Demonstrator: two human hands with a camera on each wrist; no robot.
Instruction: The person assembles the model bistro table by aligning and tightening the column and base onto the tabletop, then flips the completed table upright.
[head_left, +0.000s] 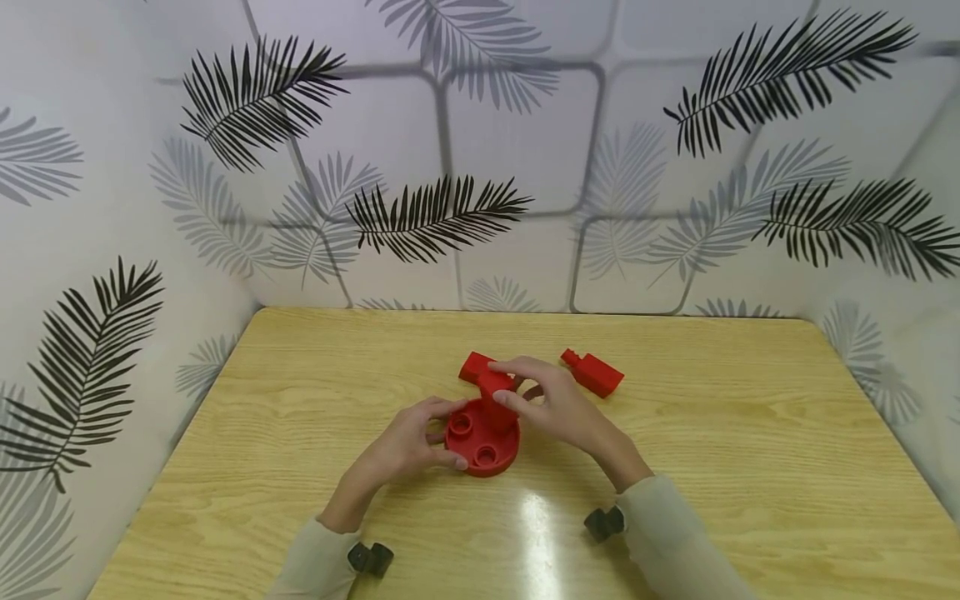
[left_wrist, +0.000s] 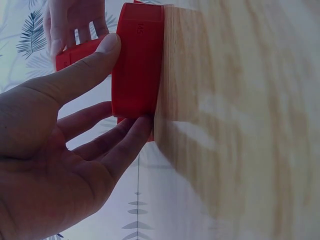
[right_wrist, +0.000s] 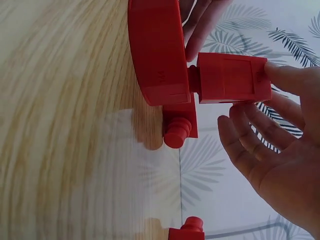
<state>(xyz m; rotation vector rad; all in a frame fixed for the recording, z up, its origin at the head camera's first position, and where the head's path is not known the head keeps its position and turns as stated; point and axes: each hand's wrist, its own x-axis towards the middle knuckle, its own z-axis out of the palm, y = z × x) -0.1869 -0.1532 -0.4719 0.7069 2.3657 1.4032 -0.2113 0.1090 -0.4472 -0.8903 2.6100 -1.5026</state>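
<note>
A round red base with a raised rim and ring-shaped sockets lies on the table. My left hand grips its left side, thumb near the front rim and fingers around the back. With its thumb and fingers, my right hand pinches the outer end of a tapered red block. That block stands over the right part of the base, its narrow neck right at the base's rim in the right wrist view. The left wrist view shows the base's side wall between left thumb and fingers.
Behind the base lies another red block, its stepped round peg showing in the right wrist view. A further pegged red block lies to the right. The wooden table meets a leaf-patterned wall at the back.
</note>
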